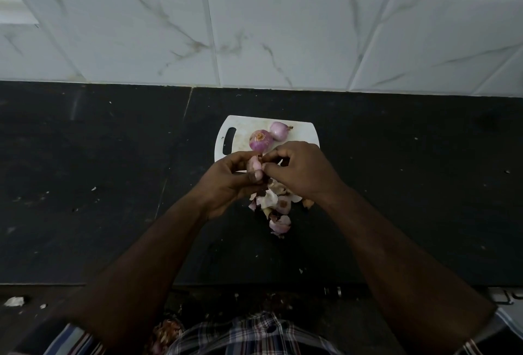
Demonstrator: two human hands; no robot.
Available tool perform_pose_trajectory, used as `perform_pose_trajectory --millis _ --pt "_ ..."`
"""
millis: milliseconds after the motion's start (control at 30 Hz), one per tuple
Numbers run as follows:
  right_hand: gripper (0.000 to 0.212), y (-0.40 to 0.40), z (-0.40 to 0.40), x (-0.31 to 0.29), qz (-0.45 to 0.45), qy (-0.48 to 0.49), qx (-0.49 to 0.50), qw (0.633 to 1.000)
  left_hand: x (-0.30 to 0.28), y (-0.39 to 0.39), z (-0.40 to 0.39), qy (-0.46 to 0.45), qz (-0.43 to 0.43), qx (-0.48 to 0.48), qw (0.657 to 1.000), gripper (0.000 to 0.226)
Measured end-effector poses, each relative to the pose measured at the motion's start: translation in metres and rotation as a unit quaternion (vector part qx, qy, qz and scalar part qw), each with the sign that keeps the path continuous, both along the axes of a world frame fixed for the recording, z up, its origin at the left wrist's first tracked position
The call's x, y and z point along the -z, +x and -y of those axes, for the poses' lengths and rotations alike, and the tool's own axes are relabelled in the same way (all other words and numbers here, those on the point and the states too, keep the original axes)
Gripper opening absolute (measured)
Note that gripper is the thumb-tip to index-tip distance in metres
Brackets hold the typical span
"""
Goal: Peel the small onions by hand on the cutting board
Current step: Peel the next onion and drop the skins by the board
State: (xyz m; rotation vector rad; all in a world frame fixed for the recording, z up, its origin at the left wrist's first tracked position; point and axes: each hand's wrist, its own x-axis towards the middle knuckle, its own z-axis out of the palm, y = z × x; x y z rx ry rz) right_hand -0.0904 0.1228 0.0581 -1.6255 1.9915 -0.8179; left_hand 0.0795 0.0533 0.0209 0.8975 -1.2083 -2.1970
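Head view looks down on a dark stone counter (113, 185) that runs the full width of the frame, its black surface dotted with pale flecks and a thin seam running away from the hands toward the wall. Beyond the hands rises a wall of white tiles (283, 32) veined with grey, meeting the counter in a straight line. Both hands meet above the near edge of a white cutting board (240, 131), which has a slot handle on its left side. The left hand (229, 182) curls its fingers around a small onion (254, 165), pale pink where the skin is gone, and the right hand (300, 170) pinches at that onion's top with thumb and fingertips bent inward. Just past the hands, on the board, lie a round purple onion (261, 139) with its cut root end facing up and, touching it on the far right, a second peeled onion (278, 130). Beneath and nearer than the hands, a heap of onion skins (276, 204) spills from the board's edge onto the counter. Near the body, the counter ends at a front edge, and below it a checked shirt (254, 335) shows.
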Motion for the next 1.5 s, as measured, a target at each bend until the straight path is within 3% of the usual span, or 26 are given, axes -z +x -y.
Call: perform_pose_trajectory --millis 100,233,333,567,667,833,1200,1367,1500 --pt "0.021 0.003 0.0 0.001 -0.027 -0.009 0.01 1.0 0.001 -0.001 0.002 -0.026 0.018 -0.022 0.999 0.048" --pt "0.031 0.011 0.0 0.002 -0.132 -0.028 0.028 0.99 0.006 -0.006 0.004 -0.076 0.04 -0.059 0.995 0.029" --pt "0.027 0.014 -0.002 0.0 -0.147 -0.035 0.033 0.988 0.006 -0.009 0.003 -0.091 0.051 -0.066 0.992 0.024" --pt "0.019 0.009 -0.001 0.002 -0.134 -0.032 0.039 0.99 0.0 -0.013 0.002 -0.078 0.041 -0.061 0.994 0.031" --pt "0.015 0.001 -0.002 0.001 -0.052 -0.033 0.034 0.998 -0.006 -0.01 0.007 -0.067 0.034 -0.041 0.996 0.046" --pt "0.017 -0.015 -0.002 -0.004 0.112 0.004 0.0 0.994 -0.006 -0.005 0.018 -0.034 0.027 -0.019 0.999 0.038" --pt "0.012 -0.012 0.007 -0.002 0.046 -0.022 0.025 0.998 -0.009 -0.004 0.014 -0.025 0.028 0.029 0.999 0.048" --pt "0.012 -0.006 0.009 0.002 0.051 -0.015 0.022 0.998 -0.011 -0.01 0.011 -0.195 0.158 0.036 0.967 0.056" --pt "0.021 0.001 0.013 0.0 -0.001 -0.014 0.015 1.0 -0.012 -0.011 0.013 -0.211 0.184 0.036 0.959 0.048"
